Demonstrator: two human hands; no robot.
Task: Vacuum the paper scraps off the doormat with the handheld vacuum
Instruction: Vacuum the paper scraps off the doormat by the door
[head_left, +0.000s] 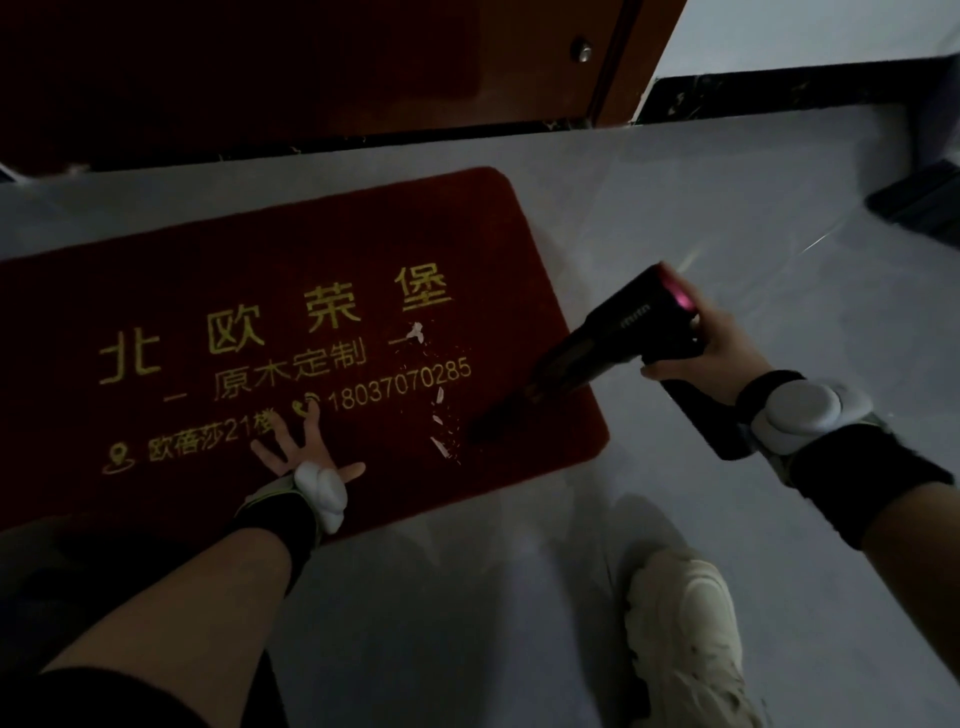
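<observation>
A red doormat (218, 270) with gold lettering lies on the pale floor. White paper scraps (440, 423) are scattered near its right end, and a bigger scrap (415, 331) lies higher up. My right hand (719, 345) grips the handle of a black handheld vacuum (618, 332) with a pink light at its back. Its narrow nozzle (493, 418) slants down to the mat just right of the scraps. My left hand (298, 449) presses flat on the mat's near edge with fingers spread.
A dark wooden door (311, 67) and its threshold stand just beyond the mat. My white shoe (685, 634) is on the grey floor at the lower right. A dark object (919, 202) sits at the right edge.
</observation>
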